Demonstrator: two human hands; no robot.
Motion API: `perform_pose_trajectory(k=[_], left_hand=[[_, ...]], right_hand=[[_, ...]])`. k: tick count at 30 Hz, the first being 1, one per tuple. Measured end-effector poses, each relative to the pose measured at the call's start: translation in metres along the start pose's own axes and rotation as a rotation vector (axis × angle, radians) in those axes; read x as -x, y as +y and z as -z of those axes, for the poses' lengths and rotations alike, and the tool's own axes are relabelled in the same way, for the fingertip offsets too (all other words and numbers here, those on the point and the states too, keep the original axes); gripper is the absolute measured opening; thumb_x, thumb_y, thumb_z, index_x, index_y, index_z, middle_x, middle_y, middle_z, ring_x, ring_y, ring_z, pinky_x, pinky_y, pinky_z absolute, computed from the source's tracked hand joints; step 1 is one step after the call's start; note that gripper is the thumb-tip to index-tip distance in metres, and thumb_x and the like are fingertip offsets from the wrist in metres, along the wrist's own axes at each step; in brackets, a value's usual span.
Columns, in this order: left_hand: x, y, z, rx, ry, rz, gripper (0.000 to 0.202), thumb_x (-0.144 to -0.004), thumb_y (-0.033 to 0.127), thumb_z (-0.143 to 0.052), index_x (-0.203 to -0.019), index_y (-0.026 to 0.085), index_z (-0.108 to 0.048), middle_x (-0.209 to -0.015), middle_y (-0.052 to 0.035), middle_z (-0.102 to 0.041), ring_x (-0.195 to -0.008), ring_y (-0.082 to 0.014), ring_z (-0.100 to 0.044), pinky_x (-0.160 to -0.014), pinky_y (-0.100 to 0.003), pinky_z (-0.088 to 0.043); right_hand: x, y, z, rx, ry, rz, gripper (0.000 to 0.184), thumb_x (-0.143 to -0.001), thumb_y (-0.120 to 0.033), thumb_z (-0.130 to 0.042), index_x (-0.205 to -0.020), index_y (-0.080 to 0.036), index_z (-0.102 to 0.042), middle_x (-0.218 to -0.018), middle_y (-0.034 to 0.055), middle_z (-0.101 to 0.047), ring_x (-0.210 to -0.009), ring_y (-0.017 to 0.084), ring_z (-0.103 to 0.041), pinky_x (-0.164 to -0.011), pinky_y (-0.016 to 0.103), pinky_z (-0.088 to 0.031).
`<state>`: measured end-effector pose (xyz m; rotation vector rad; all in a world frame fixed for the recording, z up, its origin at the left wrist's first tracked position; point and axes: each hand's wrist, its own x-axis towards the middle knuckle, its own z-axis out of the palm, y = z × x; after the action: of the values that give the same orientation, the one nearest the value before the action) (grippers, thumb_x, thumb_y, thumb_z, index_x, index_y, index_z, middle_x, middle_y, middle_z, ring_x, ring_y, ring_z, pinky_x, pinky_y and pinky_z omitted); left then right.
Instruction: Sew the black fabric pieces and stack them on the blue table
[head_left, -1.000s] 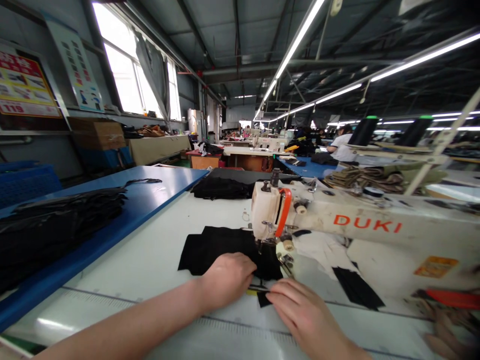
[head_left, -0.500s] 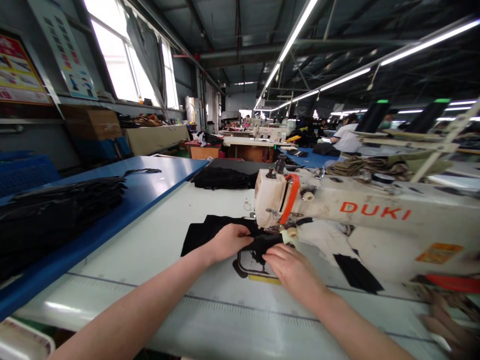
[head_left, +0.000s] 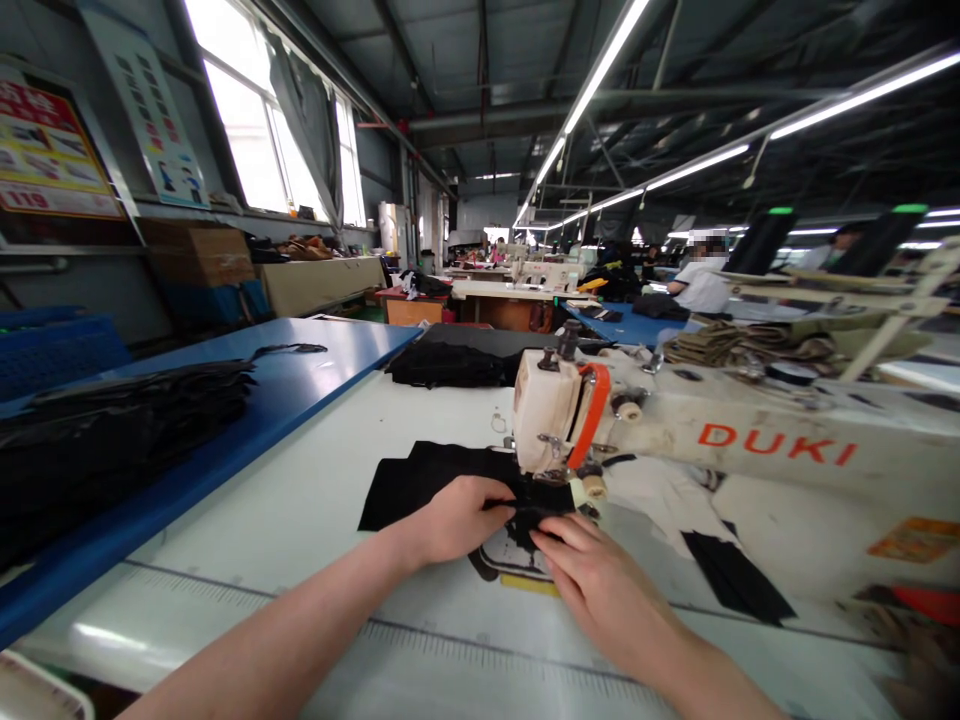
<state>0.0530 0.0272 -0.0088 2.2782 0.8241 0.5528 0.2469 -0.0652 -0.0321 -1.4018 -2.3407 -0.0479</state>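
A piece of black fabric (head_left: 427,483) lies on the pale sewing table, its right part beneath the head of the sewing machine (head_left: 551,410). My left hand (head_left: 466,518) pinches the fabric's near edge between thumb and fingers, just left of the needle area. On the right, my right hand (head_left: 585,555) has its fingers bent and pressed together on the fabric's near corner. Between the two hands the black cloth is bunched over the metal plate (head_left: 517,562). The needle and presser foot are hard to make out behind the machine head.
A stack of black pieces (head_left: 457,362) lies behind the fabric. More dark pieces (head_left: 127,420) are heaped on the blue table (head_left: 322,350) at left. White cloth (head_left: 656,490) and a black strip (head_left: 739,575) lie under the machine arm. A person (head_left: 701,285) sits farther back.
My view has shifted slightly, so the scene sits a little lower. Both hands stay on the black fabric, and the cloth between them looks more gathered.
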Motion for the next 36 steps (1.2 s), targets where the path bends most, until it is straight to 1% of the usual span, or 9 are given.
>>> perform_pose_trajectory(k=[4, 11, 17, 23, 26, 28, 31, 34, 36], left_hand=[[-0.001, 0.001, -0.001, -0.025, -0.012, -0.030, 0.022, -0.087, 0.020, -0.048, -0.091, 0.016, -0.069, -0.091, -0.0031, -0.068, -0.081, -0.0171, -0.060, -0.074, -0.024, -0.045], [-0.002, 0.001, -0.002, -0.094, -0.031, -0.081, 0.019, -0.086, 0.014, -0.050, -0.090, 0.016, -0.068, -0.091, -0.0026, -0.067, -0.086, -0.0168, -0.060, -0.079, -0.024, -0.045], [-0.002, 0.001, -0.004, -0.124, -0.039, -0.184, 0.020, -0.085, 0.009, -0.051, -0.092, 0.017, -0.068, -0.096, -0.0025, -0.067, -0.093, -0.0159, -0.059, -0.089, -0.026, -0.042], [-0.002, 0.000, -0.008, -0.189, -0.037, -0.210, 0.018, -0.084, 0.008, -0.053, -0.090, 0.017, -0.068, -0.098, -0.0024, -0.066, -0.094, -0.0159, -0.059, -0.090, -0.028, -0.041], [0.001, 0.001, -0.009, -0.231, -0.032, -0.227, 0.019, -0.084, 0.008, -0.053, -0.091, 0.017, -0.068, -0.100, -0.0022, -0.065, -0.094, -0.0160, -0.058, -0.091, -0.029, -0.042], [0.005, 0.002, -0.010, -0.278, -0.026, -0.247, 0.020, -0.085, 0.009, -0.053, -0.093, 0.018, -0.068, -0.101, -0.0021, -0.064, -0.095, -0.0166, -0.057, -0.091, -0.030, -0.042], [0.013, 0.004, -0.010, -0.361, -0.024, -0.279, 0.021, -0.085, 0.012, -0.054, -0.099, 0.020, -0.068, -0.104, -0.0022, -0.063, -0.097, -0.0184, -0.056, -0.090, -0.030, -0.043], [0.020, 0.006, -0.011, -0.436, -0.030, -0.301, 0.023, -0.085, 0.019, -0.057, -0.107, 0.020, -0.065, -0.107, -0.0025, -0.062, -0.099, -0.0201, -0.055, -0.089, -0.031, -0.045], [0.022, 0.007, -0.012, -0.493, -0.030, -0.319, 0.023, -0.086, 0.020, -0.056, -0.108, 0.020, -0.064, -0.107, -0.0026, -0.062, -0.098, -0.0200, -0.055, -0.088, -0.031, -0.045]], right_hand=[[0.000, 0.001, 0.000, -0.006, 0.004, -0.001, 0.030, -0.088, -0.010, -0.042, -0.107, -0.018, -0.063, -0.105, 0.0081, -0.061, -0.096, 0.021, -0.053, -0.086, 0.039, -0.050], [0.001, 0.001, 0.001, 0.008, -0.016, -0.011, 0.030, -0.088, -0.010, -0.043, -0.109, -0.018, -0.063, -0.106, 0.0077, -0.060, -0.098, 0.021, -0.052, -0.088, 0.040, -0.048], [0.000, 0.000, 0.002, -0.013, -0.021, -0.014, 0.029, -0.089, -0.010, -0.042, -0.106, -0.018, -0.063, -0.102, 0.0069, -0.060, -0.097, 0.020, -0.053, -0.087, 0.037, -0.048], [0.002, 0.000, 0.002, -0.027, -0.010, -0.014, 0.026, -0.090, -0.011, -0.042, -0.104, -0.019, -0.063, -0.100, 0.0064, -0.060, -0.097, 0.020, -0.054, -0.085, 0.036, -0.047], [0.003, 0.000, 0.004, -0.041, 0.002, -0.018, 0.025, -0.090, -0.012, -0.043, -0.100, -0.020, -0.063, -0.096, 0.0051, -0.060, -0.094, 0.020, -0.054, -0.082, 0.035, -0.047], [0.004, 0.002, 0.005, -0.040, 0.009, -0.031, 0.023, -0.089, -0.011, -0.042, -0.090, -0.020, -0.063, -0.089, 0.0040, -0.059, -0.088, 0.019, -0.053, -0.078, 0.034, -0.046], [0.007, 0.007, 0.006, -0.011, 0.128, -0.062, 0.021, -0.088, -0.011, -0.043, -0.078, -0.019, -0.061, -0.080, 0.0038, -0.057, -0.081, 0.019, -0.053, -0.073, 0.035, -0.044], [0.008, 0.012, 0.009, -0.013, 0.351, -0.090, 0.016, -0.086, -0.013, -0.045, -0.079, -0.017, -0.059, -0.080, 0.0047, -0.057, -0.079, 0.019, -0.052, -0.072, 0.036, -0.043], [0.008, 0.012, 0.010, -0.034, 0.449, -0.077, 0.013, -0.086, -0.013, -0.046, -0.083, -0.016, -0.058, -0.084, 0.0058, -0.057, -0.081, 0.020, -0.052, -0.074, 0.036, -0.044]])
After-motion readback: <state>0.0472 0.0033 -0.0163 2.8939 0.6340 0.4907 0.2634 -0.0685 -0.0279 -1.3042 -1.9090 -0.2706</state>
